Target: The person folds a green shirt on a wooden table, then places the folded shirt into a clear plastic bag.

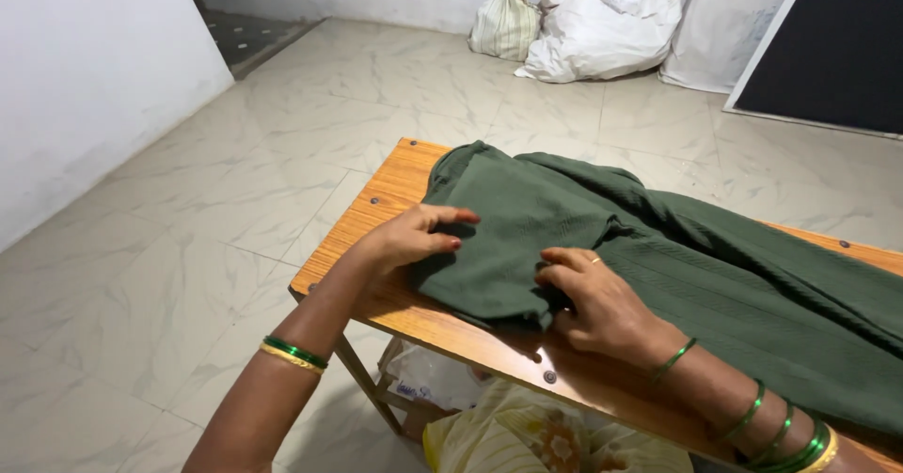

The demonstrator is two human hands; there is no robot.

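The dark green cloth [658, 257] lies spread on the wooden desk [395, 186], and its folded end sits right under both hands. The left hand [409, 236] rests on the near edge of the fold with its fingers bent and a little spread; it presses down and grips nothing. The right hand [602, 304] lies flat on the cloth just beside the fold's front corner, fingers curled over the edge. I cannot tell if it pinches the cloth or only pushes on it.

To make this fold neat, I think the hands should keep the edges lined up and smooth the cloth from the middle out, so no bumps stay inside. The front corner hangs close to the desk edge, so it could slip off if pulled hard.

Beyond the right hand, the cloth runs off the side of the picture, so its full length is hidden. Under the desk, below the hands, a pale bag [433, 379] shows only in part. Far past the hands, white sacks [602, 22] lean by the wall on the tiled floor [188, 219]. The underside of the fold cannot be seen.
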